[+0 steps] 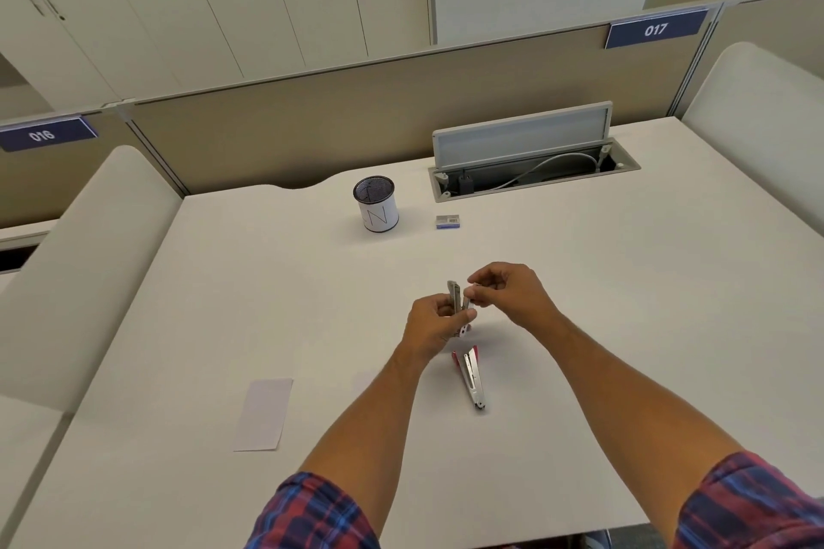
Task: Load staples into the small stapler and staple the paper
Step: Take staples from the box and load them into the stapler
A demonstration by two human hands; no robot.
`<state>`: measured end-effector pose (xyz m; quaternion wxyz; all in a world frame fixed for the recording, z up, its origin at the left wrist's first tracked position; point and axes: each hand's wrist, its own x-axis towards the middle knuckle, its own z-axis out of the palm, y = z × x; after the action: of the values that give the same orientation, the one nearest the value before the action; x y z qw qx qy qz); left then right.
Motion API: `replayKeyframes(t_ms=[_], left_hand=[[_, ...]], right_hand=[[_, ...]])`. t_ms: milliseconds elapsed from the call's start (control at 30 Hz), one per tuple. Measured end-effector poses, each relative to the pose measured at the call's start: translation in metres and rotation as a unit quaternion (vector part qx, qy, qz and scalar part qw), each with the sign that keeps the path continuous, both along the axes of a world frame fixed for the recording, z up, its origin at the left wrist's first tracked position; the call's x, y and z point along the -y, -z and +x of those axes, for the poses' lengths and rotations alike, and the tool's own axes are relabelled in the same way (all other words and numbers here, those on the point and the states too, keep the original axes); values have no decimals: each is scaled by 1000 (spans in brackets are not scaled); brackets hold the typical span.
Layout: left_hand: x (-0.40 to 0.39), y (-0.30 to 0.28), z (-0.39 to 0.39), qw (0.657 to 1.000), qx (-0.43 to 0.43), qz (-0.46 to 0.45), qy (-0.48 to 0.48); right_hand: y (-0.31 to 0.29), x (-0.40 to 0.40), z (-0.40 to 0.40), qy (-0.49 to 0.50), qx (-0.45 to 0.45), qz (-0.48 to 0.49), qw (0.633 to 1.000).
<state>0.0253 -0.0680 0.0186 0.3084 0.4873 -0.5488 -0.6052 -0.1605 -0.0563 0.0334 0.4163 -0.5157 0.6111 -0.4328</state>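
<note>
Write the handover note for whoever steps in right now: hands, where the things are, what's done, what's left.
Left hand: grips the opened small stapler, held up above the desk; its lower arm hangs open toward the desk.
Right hand: pinches something small at the stapler's open top, probably staples; too small to be sure.
Staple box: far side of the desk, right of the pen cup.
Paper: flat on the desk, left of the forearms, untouched.
Done: stapler opened.
Left: seat the staples, close the stapler, staple the paper.
</note>
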Motion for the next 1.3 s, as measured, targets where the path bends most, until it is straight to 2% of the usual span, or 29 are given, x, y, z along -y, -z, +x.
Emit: replayKeyframes(t_ms=[133,267,467,667,767,967,1200,1300], left_hand=[[-7,-2,-4,999,2,28,30],[-10,-2,-7,997,15,51,54],[-12,-2,-4,996,6,65,60],[-14,-5,-6,998,-21,53,32],[-10,-6,-6,998,-26,54,16],[-8,-5,2,998,-21,52,-16],[-10,-4,2,997,-34,70,-25],[-9,-3,4,996,-32,76,-22]], right_hand=[[7,1,8,42,-41,27,998],[16,-7,16,5,9,92,996],[22,-10,23,45,45,85,994],[22,-8,26,84,2,65,994],[24,-9,29,66,10,54,996],[26,-12,25,51,87,30,994],[28,-11,18,40,150,41,987],[28,-13,20,3,128,53,990]])
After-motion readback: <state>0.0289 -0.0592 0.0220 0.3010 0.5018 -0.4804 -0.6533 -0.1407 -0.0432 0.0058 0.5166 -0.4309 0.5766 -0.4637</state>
